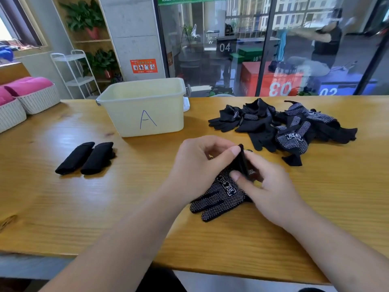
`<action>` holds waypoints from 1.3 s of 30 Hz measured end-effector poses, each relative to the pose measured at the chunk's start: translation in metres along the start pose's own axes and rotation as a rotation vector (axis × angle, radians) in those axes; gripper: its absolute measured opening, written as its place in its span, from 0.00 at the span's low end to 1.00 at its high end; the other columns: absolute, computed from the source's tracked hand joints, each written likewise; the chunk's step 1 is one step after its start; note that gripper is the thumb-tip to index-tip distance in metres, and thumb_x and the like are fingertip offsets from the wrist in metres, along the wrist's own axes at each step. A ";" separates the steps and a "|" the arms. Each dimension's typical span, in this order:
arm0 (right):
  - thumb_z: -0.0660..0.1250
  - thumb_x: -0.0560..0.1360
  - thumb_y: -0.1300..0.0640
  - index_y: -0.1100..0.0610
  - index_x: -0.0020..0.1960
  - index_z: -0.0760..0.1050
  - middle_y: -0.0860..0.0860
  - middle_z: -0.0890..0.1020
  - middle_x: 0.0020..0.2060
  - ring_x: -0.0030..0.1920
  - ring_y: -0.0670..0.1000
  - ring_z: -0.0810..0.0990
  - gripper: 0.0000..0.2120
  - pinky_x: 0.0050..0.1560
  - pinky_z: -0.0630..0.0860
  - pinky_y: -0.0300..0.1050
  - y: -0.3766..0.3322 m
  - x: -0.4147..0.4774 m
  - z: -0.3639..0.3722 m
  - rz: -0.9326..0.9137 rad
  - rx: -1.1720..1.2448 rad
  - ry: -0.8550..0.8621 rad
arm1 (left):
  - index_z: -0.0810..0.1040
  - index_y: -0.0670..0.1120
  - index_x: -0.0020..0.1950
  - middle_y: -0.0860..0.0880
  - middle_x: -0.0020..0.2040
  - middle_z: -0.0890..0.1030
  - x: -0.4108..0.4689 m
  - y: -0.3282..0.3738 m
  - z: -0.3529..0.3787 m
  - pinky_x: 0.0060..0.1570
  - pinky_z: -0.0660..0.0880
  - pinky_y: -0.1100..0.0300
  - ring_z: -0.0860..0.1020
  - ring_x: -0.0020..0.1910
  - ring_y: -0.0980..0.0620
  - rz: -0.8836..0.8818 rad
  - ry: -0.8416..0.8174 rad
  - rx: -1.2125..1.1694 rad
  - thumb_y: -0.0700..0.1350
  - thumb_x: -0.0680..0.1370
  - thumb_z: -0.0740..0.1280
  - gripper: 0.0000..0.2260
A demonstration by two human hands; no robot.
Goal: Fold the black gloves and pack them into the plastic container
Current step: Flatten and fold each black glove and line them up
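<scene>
While both hands pinch the cuff of a dotted black glove (221, 193) at table centre, left hand (196, 165) and right hand (271, 184) could let the fold spring open; the plastic container (143, 106) waits at eleven o'clock, apart.

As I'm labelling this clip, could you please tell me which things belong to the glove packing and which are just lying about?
Job:
dotted black glove in both hands
unfolded glove pile
two folded black bundles
plastic container marked A

Lying about:
white baskets with pink cloth
white wire shelf
potted plants
</scene>
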State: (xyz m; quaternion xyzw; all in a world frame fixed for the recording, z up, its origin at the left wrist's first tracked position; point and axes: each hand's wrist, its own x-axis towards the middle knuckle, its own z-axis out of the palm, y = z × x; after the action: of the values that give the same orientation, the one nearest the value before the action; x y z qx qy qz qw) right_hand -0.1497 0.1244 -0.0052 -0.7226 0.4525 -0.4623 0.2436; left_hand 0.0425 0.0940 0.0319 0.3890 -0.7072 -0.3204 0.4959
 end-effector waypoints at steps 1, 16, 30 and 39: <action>0.70 0.83 0.56 0.43 0.68 0.80 0.38 0.86 0.56 0.58 0.42 0.83 0.15 0.61 0.79 0.49 0.003 0.003 -0.002 0.037 -0.006 0.067 | 0.88 0.52 0.50 0.57 0.45 0.88 0.004 -0.004 -0.001 0.49 0.80 0.58 0.84 0.45 0.58 0.022 0.002 0.058 0.48 0.82 0.75 0.02; 0.71 0.81 0.59 0.51 0.57 0.87 0.50 0.89 0.52 0.56 0.52 0.87 0.09 0.60 0.80 0.52 0.025 0.024 -0.038 0.406 0.383 0.384 | 0.85 0.58 0.62 0.63 0.67 0.81 0.010 -0.085 -0.026 0.71 0.72 0.48 0.78 0.67 0.60 0.108 -0.286 0.775 0.70 0.79 0.64 0.22; 0.74 0.81 0.57 0.44 0.54 0.85 0.36 0.87 0.43 0.42 0.39 0.84 0.08 0.46 0.79 0.37 -0.032 0.126 -0.076 0.015 -0.075 0.242 | 0.80 0.58 0.64 0.64 0.67 0.77 0.010 -0.090 -0.040 0.73 0.70 0.48 0.74 0.70 0.59 0.043 -0.321 0.630 0.69 0.76 0.70 0.22; 0.75 0.77 0.54 0.43 0.58 0.84 0.35 0.83 0.55 0.58 0.42 0.80 0.11 0.59 0.79 0.48 0.025 0.034 -0.005 -0.120 -0.584 -0.199 | 0.66 0.55 0.79 0.59 0.73 0.73 0.007 -0.089 -0.043 0.77 0.67 0.51 0.67 0.75 0.59 -0.058 -0.364 0.604 0.68 0.72 0.75 0.40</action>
State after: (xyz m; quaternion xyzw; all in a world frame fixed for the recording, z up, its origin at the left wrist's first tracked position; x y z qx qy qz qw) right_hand -0.1591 0.0831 -0.0069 -0.8292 0.4966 -0.2531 0.0411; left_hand 0.1026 0.0414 -0.0266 0.4744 -0.8355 -0.1748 0.2152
